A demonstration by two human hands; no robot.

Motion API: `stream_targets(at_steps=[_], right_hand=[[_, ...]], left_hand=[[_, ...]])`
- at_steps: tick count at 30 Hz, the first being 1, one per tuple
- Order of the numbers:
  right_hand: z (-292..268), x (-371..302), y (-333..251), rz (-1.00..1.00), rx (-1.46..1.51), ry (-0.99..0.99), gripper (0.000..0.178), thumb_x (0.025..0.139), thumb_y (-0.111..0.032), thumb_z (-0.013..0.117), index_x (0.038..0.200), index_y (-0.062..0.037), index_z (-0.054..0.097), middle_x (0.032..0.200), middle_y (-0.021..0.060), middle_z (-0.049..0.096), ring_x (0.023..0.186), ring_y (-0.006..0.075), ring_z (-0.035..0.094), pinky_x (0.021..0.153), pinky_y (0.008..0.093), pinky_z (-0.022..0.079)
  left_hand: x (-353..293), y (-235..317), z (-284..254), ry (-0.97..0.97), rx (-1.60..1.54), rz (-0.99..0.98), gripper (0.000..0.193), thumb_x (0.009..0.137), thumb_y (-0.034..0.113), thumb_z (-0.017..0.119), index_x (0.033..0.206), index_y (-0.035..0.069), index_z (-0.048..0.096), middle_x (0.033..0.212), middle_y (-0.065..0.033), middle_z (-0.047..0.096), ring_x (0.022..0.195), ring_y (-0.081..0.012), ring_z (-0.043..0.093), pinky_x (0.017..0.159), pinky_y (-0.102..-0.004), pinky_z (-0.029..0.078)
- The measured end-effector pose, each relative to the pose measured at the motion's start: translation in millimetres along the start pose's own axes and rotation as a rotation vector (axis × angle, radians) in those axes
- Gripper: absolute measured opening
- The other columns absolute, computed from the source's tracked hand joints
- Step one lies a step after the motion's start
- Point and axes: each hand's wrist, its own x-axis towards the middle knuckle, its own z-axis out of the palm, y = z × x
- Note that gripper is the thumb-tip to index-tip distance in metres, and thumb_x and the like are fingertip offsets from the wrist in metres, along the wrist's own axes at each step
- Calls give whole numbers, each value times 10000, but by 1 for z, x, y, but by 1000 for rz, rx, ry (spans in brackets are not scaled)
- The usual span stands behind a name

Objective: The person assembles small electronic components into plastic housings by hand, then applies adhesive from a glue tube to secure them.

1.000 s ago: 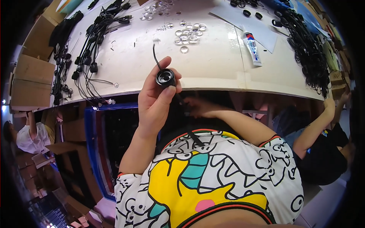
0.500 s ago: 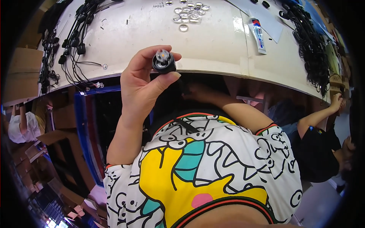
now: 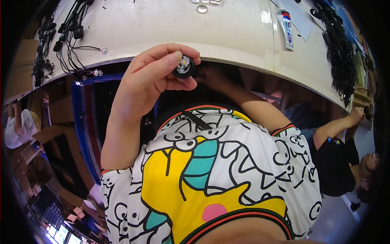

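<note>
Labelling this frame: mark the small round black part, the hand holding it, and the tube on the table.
Round black part [image 3: 184, 67], head view, its pale centre.
Left hand [image 3: 148, 83], head view, back of hand.
Tube [image 3: 287, 29], head view, mid-body.

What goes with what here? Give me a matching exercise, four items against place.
Items:
1. small round black part
2. tube
3. clear discs
4. black cable bundle

Places:
A. table's right end
B. top edge of the view, mid table
C. pinched in the left hand
D. lying flat on the white table, right of centre

Pairs: 1-C, 2-D, 3-B, 4-A
</note>
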Motion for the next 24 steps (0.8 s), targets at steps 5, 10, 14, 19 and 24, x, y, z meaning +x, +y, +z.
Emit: stream_targets(at_steps=[5,10,14,19,24], right_hand=[[2,3,1,56,24,-56,305,747,-346,647,690,-64,545,559,84,527,488,172,524,500,313,439],[6,1,2,94,78,-62,305,748,-348,648,721,-57,559,559,75,536,459,161,516,478,302,437],[7,0,0,234,144,-135,302,737,-335,659,729,-52,554,562,75,532,458,153,526,454,292,437],[14,2,18,385,115,-194,304,727,-341,655,739,-58,544,599,77,534,500,155,541,474,294,447],[4,-2,13,392,28,-236,290,737,-338,633,766,-60,556,649,91,559,576,185,564,551,328,472]], left_hand=[[1,-3,-2,0,-17,-5,309,840,121,415,1060,-88,472,1015,-191,532,782,-213,613,727,-310,520],[2,-5,-1,-10,23,-32,304,790,95,452,1039,-75,497,1006,-176,544,772,-201,615,724,-297,519],[3,-7,2,9,80,-64,308,760,82,461,1025,-70,505,999,-162,550,763,-189,613,708,-279,518],[6,-10,6,37,165,-121,299,743,63,432,1003,-54,523,976,-142,561,739,-164,604,691,-253,509],[8,-9,4,22,48,-123,277,768,67,424,997,-44,532,970,-138,565,704,-157,598,685,-250,506]])
